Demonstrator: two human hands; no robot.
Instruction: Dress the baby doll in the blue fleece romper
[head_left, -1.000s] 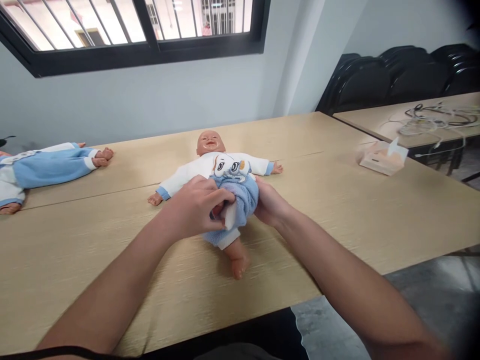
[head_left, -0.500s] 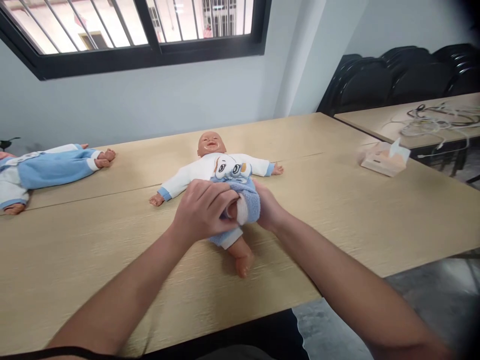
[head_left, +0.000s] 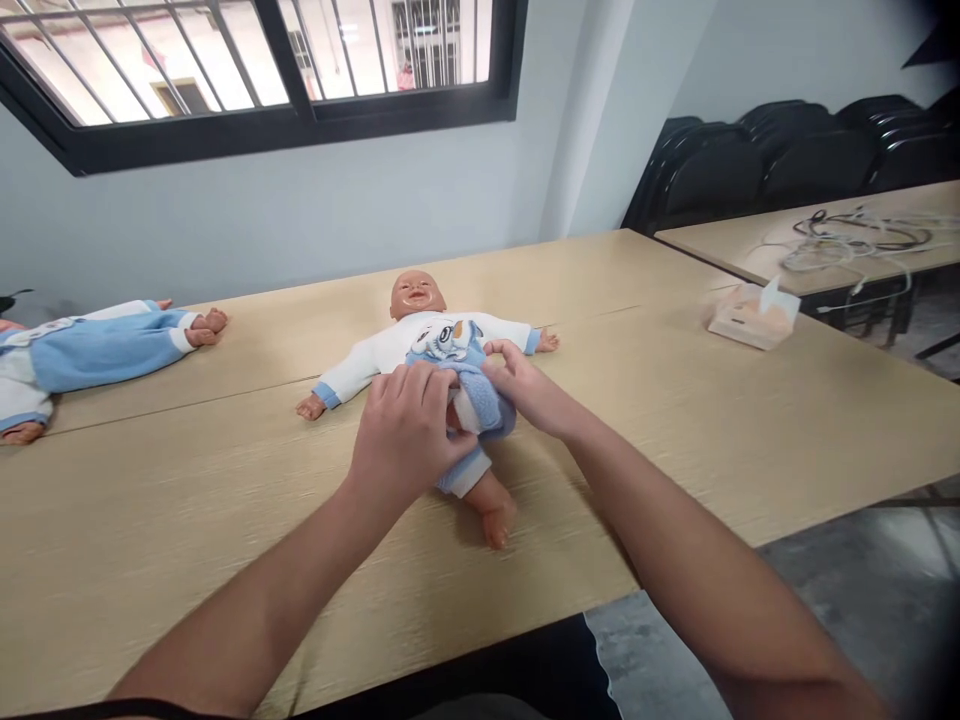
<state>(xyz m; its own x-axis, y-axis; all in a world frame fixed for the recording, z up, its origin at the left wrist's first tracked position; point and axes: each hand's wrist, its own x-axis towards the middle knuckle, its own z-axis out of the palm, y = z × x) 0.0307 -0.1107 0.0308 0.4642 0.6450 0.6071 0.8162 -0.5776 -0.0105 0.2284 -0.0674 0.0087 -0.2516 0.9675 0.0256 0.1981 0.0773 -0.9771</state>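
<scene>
A baby doll lies on its back on the table, head toward the wall and arms spread. It wears a white top with a cartoon face and blue fleece trousers with white cuffs. One leg is raised and bent; the other, with its bare foot, points toward me. My left hand is closed around the raised leg at the white cuff, its fingertips partly hidden. My right hand pinches the blue fabric of that trouser leg from the other side, thumb and index finger near the doll's waist.
A second doll in blue trousers lies at the table's left. A tissue box stands at the right. Tangled cables cover part of another table, with stacked black chairs behind. The table ends just before my body.
My right hand has shifted up from beneath the trouser leg to the fabric nearer the waist. My left hand stays at the raised leg. The view has shifted slightly.
</scene>
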